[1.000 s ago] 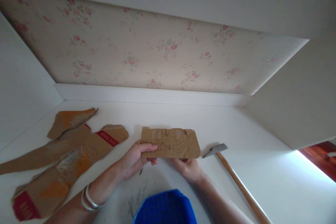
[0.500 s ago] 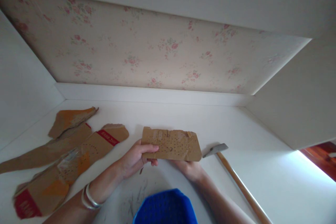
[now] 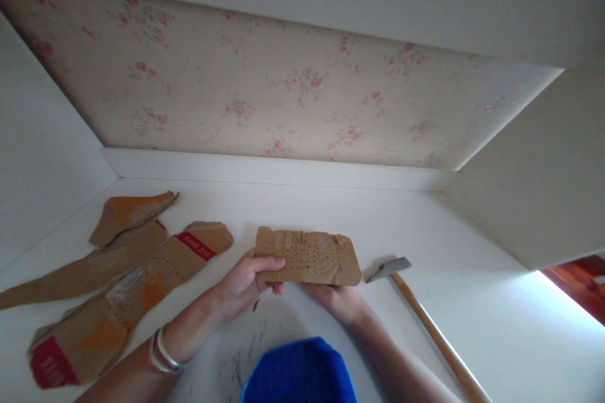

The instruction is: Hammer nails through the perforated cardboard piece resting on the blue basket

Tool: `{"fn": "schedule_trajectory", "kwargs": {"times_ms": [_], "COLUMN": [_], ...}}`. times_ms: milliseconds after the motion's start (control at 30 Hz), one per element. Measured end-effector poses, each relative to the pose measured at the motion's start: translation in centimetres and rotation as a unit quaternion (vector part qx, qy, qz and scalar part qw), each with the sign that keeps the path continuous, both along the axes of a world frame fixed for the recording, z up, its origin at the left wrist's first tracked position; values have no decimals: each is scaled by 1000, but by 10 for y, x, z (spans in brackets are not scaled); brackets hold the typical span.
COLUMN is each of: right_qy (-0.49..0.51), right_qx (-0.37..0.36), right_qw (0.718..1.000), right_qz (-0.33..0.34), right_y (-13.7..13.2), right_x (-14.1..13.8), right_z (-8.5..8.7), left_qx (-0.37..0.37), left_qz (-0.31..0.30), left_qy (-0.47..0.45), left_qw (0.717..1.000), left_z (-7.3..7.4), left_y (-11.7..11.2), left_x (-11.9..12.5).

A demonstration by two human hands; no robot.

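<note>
A brown cardboard piece (image 3: pixel 309 256) full of small holes, with tape on it, is held up just above the white surface. My left hand (image 3: pixel 246 283) grips its left end, thumb on top, with bracelets on that wrist. My right hand (image 3: pixel 338 300) holds the piece from below near its right half, its fingers mostly hidden behind the cardboard. A hammer (image 3: pixel 416 313) with a wooden handle lies just right of my right hand, its metal head close to the cardboard's right corner.
Torn cardboard scraps (image 3: pixel 118 277) with red print lie spread at the left. A blue perforated basket (image 3: pixel 299 373) sits at the bottom edge between my arms. White walls (image 3: pixel 42 145) enclose the surface, with floral wallpaper (image 3: pixel 265 94) behind.
The cardboard piece has tilted slightly between my hands; both hands keep their grip in about the same spot.
</note>
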State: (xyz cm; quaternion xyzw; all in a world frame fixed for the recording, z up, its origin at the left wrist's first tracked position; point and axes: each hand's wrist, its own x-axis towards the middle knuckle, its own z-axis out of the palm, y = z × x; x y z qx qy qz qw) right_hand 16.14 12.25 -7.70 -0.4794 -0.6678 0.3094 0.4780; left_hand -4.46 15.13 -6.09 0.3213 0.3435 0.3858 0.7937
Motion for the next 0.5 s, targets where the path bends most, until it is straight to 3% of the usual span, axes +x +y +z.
{"fn": "schedule_trajectory", "kwargs": {"times_ms": [133,333,500], "right_qy": [-80,-163,-250], "right_qx": [2,2,4], "right_qw": [994,986,968], "right_qz": [71,18,17], "right_y": [3,7,7], "right_x": [-6,-9,-10], "right_z": [4,6,6], "left_qx": [-19,-33,-67], "left_qz": [42,105,123], "left_qy": [-42,-96,-115], "left_qw": [998,989,983], "left_z": [4,7,7], "left_y": [0,3,8], "left_x": [0,-3,-7]}}
